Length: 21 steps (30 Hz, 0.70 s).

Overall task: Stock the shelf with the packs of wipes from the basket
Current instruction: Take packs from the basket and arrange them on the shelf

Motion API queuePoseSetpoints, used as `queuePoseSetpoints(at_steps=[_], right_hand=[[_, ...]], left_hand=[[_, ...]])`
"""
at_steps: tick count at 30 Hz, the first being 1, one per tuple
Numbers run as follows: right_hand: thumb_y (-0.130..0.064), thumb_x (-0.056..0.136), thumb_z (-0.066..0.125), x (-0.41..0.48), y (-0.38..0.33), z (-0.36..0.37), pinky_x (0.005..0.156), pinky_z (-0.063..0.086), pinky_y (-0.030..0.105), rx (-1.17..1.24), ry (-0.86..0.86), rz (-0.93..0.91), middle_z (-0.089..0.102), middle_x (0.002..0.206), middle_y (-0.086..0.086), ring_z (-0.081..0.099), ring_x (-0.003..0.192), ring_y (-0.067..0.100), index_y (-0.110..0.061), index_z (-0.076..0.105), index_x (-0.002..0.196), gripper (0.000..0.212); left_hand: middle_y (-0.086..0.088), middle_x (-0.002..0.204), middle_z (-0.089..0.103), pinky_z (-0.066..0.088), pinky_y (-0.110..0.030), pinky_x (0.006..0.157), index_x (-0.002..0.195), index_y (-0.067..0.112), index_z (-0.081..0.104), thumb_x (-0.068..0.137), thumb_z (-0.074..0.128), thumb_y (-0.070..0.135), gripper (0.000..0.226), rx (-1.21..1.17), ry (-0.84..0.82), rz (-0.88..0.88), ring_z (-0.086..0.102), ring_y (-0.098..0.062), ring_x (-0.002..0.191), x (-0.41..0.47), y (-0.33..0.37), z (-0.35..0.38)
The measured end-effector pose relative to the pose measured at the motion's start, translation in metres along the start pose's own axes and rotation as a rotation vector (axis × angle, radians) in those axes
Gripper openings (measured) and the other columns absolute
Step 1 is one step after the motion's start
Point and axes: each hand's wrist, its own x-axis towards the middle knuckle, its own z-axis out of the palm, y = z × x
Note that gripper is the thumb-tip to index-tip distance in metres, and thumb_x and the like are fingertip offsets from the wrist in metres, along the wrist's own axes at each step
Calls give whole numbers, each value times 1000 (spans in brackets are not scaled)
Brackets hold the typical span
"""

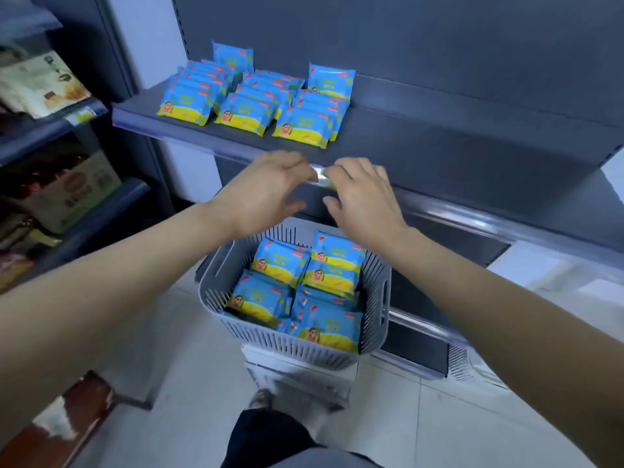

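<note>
at far left a neighbouring rack [77, 211] carries boxed goods, its shelf lips jutting toward the aisle. the shelf [439, 153] starts beside it and runs right. three rows of packs of wipes [243, 113] sit at its left end, the front ones lying flat close to the lip, with a pack standing upright at the back of the left and right rows. right of the rows the dark board is bare to the frame edge.

the left hand [266, 190] hangs just before the shelf's front lip, fingers loosely bent, nothing seen in it. the right hand [361, 197] is close beside it, fingers curled. a yellow-green sliver shows at its fingertips, and i cannot tell whether it grips a pack.

below both hands, the grey slatted basket [216, 282] holds more packs. it rests on a white stand [297, 363] on pale floor tiles [439, 417].
</note>
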Motion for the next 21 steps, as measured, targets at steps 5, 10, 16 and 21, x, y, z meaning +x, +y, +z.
queuePoseSetpoints(at_steps=[5, 10, 16, 21], right_hand=[[-20, 93, 48, -43, 4, 65, 95, 31, 37, -1, -350, -50, 50, 128, 7, 42, 121, 28, -11, 50, 126, 34], [-26, 94, 49, -72, 10, 121, 96, 37, 42, 6, -650, -86, 49, 131, 11, 42, 121, 30, -12, 46, 131, 40], [-29, 91, 58, -96, 11, 168, 90, 47, 44, 95, -1041, -17, 50, 121, 13, 47, 111, 30, -9, 44, 131, 47], [-19, 91, 57, -108, 15, 198, 83, 51, 44, 108, -1218, 88, 56, 113, 17, 54, 86, 26, -8, 47, 125, 38]], left_hand=[[-13, 113, 59, 39, -36, 92, 116, 7, 60, 75, 71, 14, 43, -85, -237, -198, 54, -32, 107, -47, -1, 52], [-12, 120, 55, 37, -35, 94, 121, 8, 56, 79, 68, 15, 44, -114, -414, -313, 51, -30, 113, -76, -8, 99], [-11, 129, 50, 37, -37, 99, 127, 11, 50, 83, 64, 15, 46, -99, -639, -348, 46, -29, 119, -91, -33, 152], [-10, 140, 41, 35, -39, 105, 131, 14, 44, 84, 66, 19, 53, -45, -809, -369, 39, -28, 131, -98, -55, 191]])
